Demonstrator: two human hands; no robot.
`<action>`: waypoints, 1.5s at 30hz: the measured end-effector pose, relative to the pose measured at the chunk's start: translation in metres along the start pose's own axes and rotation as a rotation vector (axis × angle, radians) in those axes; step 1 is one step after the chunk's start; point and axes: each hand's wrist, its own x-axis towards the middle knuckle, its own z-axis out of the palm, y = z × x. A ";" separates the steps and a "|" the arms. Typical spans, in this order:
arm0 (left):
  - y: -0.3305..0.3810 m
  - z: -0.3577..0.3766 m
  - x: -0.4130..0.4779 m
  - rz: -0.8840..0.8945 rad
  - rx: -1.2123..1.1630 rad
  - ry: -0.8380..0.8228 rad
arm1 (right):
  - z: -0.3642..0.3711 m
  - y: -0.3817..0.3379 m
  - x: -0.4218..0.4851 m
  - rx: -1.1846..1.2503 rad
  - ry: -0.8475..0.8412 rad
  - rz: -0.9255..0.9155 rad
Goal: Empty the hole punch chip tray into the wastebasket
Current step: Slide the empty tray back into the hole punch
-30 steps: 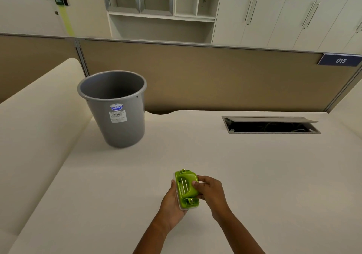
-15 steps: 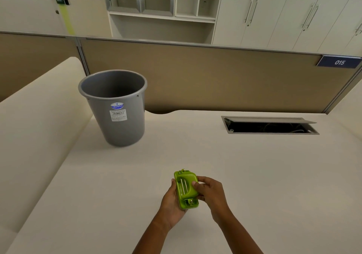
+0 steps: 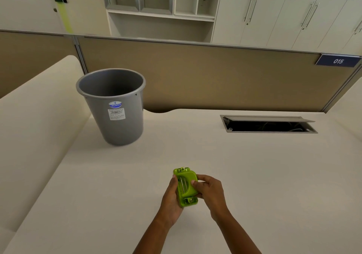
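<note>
i hold the green hole punch (image 3: pixel 185 187) just above the near part of the cream bench (image 3: pixel 254 175), my left hand (image 3: pixel 172 197) curled closed around its left side and my right hand (image 3: pixel 210 191) gripping its right side with the fingertips pressed on top. the grey wastebasket (image 3: pixel 117 113) stands upright on the bench well apart, further back to the left, near the brown partition (image 3: pixel 215 73).
</note>
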 end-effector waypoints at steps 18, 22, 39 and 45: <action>0.013 0.011 -0.001 0.256 0.294 0.305 | 0.002 0.004 0.002 -0.345 -0.102 -0.168; 0.012 0.010 -0.004 0.265 0.323 0.288 | -0.001 -0.001 0.011 -0.339 0.047 -0.284; 0.009 0.008 -0.008 0.318 0.604 0.120 | -0.006 -0.006 0.030 -0.254 -0.056 -0.176; 0.009 0.010 -0.009 0.342 0.662 0.119 | -0.006 -0.005 0.032 -0.247 -0.032 -0.175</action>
